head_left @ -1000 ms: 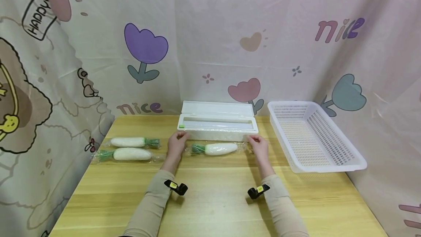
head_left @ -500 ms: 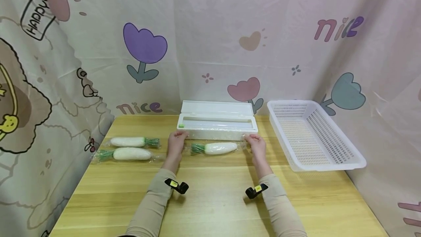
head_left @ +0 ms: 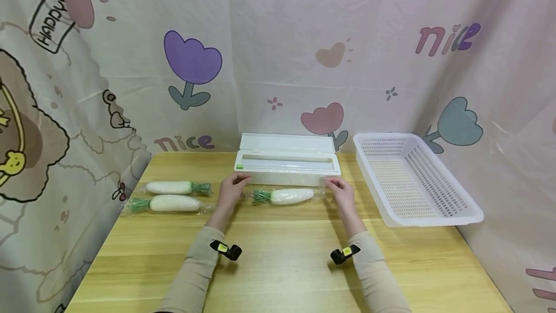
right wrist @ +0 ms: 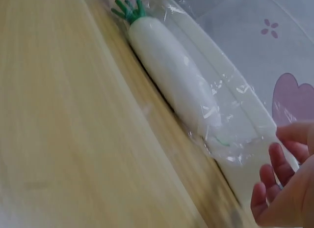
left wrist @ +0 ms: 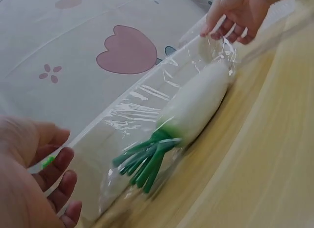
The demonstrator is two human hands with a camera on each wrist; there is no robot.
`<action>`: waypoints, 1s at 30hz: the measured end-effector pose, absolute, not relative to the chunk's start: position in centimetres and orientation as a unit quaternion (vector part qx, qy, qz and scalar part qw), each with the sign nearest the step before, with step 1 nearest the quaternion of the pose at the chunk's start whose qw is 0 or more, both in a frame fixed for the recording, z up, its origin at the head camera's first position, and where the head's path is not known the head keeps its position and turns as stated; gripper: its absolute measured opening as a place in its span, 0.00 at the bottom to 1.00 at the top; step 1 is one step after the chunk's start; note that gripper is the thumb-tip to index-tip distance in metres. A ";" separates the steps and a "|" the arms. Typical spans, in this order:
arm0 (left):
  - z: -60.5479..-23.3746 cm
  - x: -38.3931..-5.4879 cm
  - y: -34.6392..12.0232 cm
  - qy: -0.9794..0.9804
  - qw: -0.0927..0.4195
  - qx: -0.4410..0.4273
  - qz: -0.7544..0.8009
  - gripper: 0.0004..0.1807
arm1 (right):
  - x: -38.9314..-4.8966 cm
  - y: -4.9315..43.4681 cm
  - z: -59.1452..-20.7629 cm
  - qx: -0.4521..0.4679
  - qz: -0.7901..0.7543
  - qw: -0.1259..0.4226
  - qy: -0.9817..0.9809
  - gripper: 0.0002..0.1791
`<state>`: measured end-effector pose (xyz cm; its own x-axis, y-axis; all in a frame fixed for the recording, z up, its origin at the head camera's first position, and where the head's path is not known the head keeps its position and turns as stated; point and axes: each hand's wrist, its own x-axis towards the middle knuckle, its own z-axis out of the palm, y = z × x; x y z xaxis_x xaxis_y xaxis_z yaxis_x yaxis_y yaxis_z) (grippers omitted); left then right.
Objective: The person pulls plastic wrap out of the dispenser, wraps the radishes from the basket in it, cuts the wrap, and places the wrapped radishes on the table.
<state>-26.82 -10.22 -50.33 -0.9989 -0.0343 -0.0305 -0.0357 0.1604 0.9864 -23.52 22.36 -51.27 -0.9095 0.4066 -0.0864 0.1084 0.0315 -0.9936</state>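
Observation:
My left hand (head_left: pixel 232 188) is by the front left corner of an open white plastic wrap dispenser box (head_left: pixel 287 177); my right hand (head_left: pixel 341 191) is at its front right corner. Each pinches the edge of clear plastic wrap (left wrist: pixel 140 110) between thumb and fingertips, the other fingers loosely curled. Between the hands, a white radish (head_left: pixel 292 196) with green stalks lies wrapped in clear film, stalks to the left. Both wrist views show the film glinting around the radish (right wrist: pixel 169 71) and along the box front. A green slider (head_left: pixel 240 166) sits at the dispenser's left end.
Two more film-wrapped radishes, one behind (head_left: pixel 168 187) the other (head_left: pixel 174 203), lie on the left of the wooden table (head_left: pixel 282 264). At the right stands a white perforated basket (head_left: pixel 393 211). The dispenser's raised lid (head_left: pixel 286 143) stands near the printed cloth (head_left: pixel 269 52).
Both wrists have swung slightly outward, left and right, while the fingertips stay at the dispenser's front corners. The radishes, dispenser and basket keep their places.

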 end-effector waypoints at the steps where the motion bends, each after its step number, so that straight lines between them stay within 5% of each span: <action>1: -50.3 -26.7 -10.4 0.768 -0.001 -0.011 0.641 0.12 | -23.4 22.5 -51.2 -0.169 0.670 0.111 -0.714 0.10; 12: -50.5 -25.1 -13.3 0.844 -0.013 0.094 0.527 0.06 | -21.7 26.1 -52.2 0.001 0.523 0.061 -0.850 0.08; 19: -50.2 -24.6 -13.6 0.931 -0.062 0.187 0.309 0.04 | -21.4 27.5 -52.7 0.145 0.390 0.103 -0.904 0.06; 24: -50.1 -24.4 -12.9 0.959 -0.079 0.219 0.160 0.05 | -21.4 27.6 -52.5 0.166 0.281 0.116 -0.938 0.04; 30: -50.2 -24.1 -12.5 0.961 -0.098 0.200 0.166 0.10 | -20.8 27.3 -52.0 0.133 0.238 0.100 -0.957 0.09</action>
